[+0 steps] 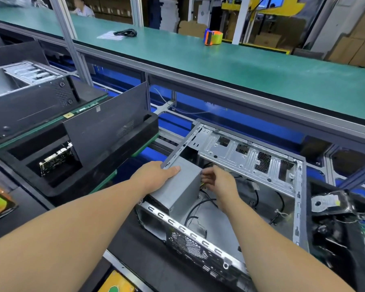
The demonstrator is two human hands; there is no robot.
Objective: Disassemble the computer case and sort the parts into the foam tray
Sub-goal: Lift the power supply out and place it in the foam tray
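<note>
The open metal computer case (251, 157) lies on its side in front of me. In its near left corner sits a grey power supply box (181, 186). My left hand (156, 175) grips that box from the left, thumb lying flat on its top. My right hand (217, 182) reaches in at the box's right end, its fingers curled around the cables (202, 204) there; the fingertips are hidden. The black foam tray (76, 182) stands to the left, holding a circuit card (55, 161) in one pocket and an upright black side panel (108, 123).
Another opened case (27, 95) rests on a raised pallet at the far left. A hard drive and loose parts (329, 202) lie in a tray to the right. A green bench (198, 55) runs across the back with a tape dispenser (213, 37) and a coiled cable (125, 32).
</note>
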